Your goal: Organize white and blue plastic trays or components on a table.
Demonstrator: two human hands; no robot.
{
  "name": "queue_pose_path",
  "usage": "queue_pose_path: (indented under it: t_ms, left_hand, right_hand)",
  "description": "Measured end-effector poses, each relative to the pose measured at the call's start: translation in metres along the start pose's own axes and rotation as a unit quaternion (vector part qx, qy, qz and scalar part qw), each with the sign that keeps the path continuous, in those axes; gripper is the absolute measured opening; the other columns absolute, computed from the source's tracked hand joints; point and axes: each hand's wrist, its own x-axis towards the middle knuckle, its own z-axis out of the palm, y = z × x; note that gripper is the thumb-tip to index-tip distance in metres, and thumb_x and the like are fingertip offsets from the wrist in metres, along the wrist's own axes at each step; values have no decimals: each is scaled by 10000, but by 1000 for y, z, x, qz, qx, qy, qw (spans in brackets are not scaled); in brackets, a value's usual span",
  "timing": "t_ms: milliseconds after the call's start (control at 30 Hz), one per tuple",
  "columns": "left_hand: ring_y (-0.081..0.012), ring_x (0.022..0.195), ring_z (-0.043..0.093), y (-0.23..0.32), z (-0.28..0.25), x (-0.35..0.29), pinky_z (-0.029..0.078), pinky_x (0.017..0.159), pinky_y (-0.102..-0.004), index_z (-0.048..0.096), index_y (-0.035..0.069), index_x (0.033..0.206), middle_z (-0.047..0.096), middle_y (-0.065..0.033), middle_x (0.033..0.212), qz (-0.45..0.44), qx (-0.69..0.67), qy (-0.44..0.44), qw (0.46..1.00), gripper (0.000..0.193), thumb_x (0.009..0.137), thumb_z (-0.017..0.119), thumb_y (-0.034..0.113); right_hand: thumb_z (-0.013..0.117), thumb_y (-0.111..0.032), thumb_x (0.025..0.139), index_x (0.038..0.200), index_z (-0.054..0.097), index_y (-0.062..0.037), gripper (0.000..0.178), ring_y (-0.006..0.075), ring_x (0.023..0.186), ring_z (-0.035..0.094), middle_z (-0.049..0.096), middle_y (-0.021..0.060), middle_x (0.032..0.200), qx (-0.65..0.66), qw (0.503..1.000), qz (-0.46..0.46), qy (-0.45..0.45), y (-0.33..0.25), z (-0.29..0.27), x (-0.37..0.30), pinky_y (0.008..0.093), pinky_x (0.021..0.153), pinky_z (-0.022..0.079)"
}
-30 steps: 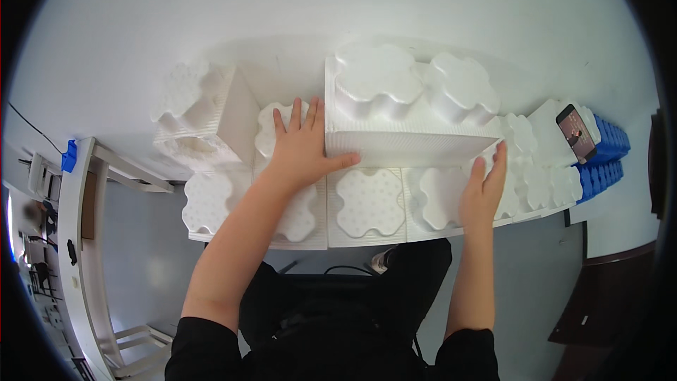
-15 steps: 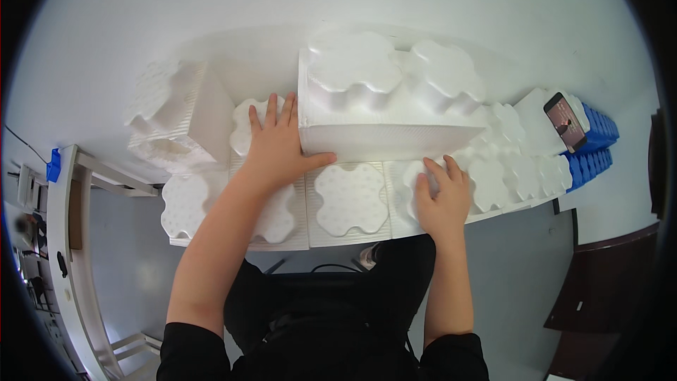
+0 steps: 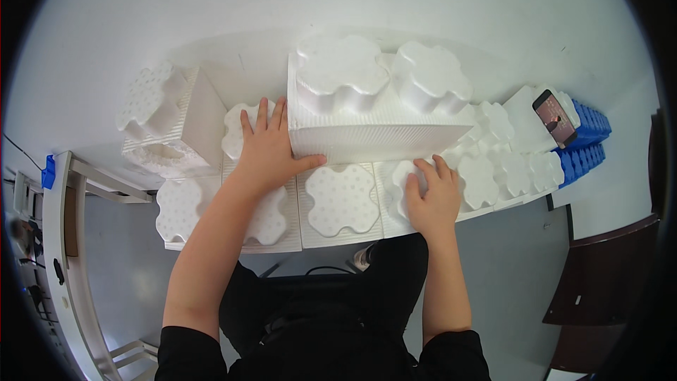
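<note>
A large white ribbed block (image 3: 381, 142) with wavy-edged raised studs on top sits upon a row of similar white blocks. My left hand (image 3: 264, 152) is spread at its left end, with the thumb stretched along the lower front edge and the fingers reaching toward the back. Whether the palm presses on the block or on the studs below, I cannot tell. My right hand (image 3: 436, 199) lies by the right part of the front edge, over a white stud (image 3: 399, 187), its fingers slightly bent and apart. An uncovered stud (image 3: 342, 200) shows between my hands.
A white block with a rough, broken-looking hollow (image 3: 162, 156) stands at the left. At the right, a phone (image 3: 555, 118) leans on white pieces beside blue studded blocks (image 3: 589, 123). A pale wall (image 3: 247, 10) rises behind. A white frame (image 3: 67, 240) stands far left.
The whole scene has shifted slightly left in the view. Both hands keep nearly the same places against the large block and the row beneath.
</note>
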Motion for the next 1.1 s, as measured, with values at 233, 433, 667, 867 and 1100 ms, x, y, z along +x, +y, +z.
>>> queue_pose_path:
  t_ms: [233,433,667,867,1100]
  left_hand:
    - [-545,1643,140,0,-1,-2,-6,1309,-715,488,53,1638,380,-259,1716,6,-10,6,1000,1089,821,807,698]
    - [-549,1641,137,-2,1,-2,-11,1306,-719,548,93,1610,374,-261,1719,8,-3,9,1000,1029,826,790,714]
    - [-547,1644,119,-1,-2,-1,-9,1306,-717,616,99,1561,346,-283,1729,7,10,-13,1000,980,838,757,746]
    - [-537,1649,148,-3,1,1,5,1281,-758,292,-127,1663,330,-306,1734,11,22,-14,1000,1371,802,719,850]
    - [-529,1652,147,-1,-3,1,8,1283,-755,288,-145,1656,329,-308,1734,5,26,-25,999,1377,808,711,855]
  right_hand:
    - [718,-278,949,1266,772,-97,369,474,1281,590,632,261,1461,-3,1000,1,3,0,1,-1,538,1084,503]
    - [712,-280,953,1273,771,-100,372,472,1286,588,634,261,1460,-1,1000,-6,4,1,2,0,534,1089,500]
    - [713,-279,952,1273,771,-101,371,470,1288,588,634,256,1463,-6,1000,-5,4,0,2,-1,532,1086,502]
    - [711,-281,953,1274,771,-103,373,468,1285,589,634,251,1465,-11,1000,-1,0,-1,1,-1,532,1087,501]
    - [709,-285,954,1280,768,-102,379,469,1301,585,630,254,1473,-6,1000,-1,0,-1,1,-1,535,1090,500]
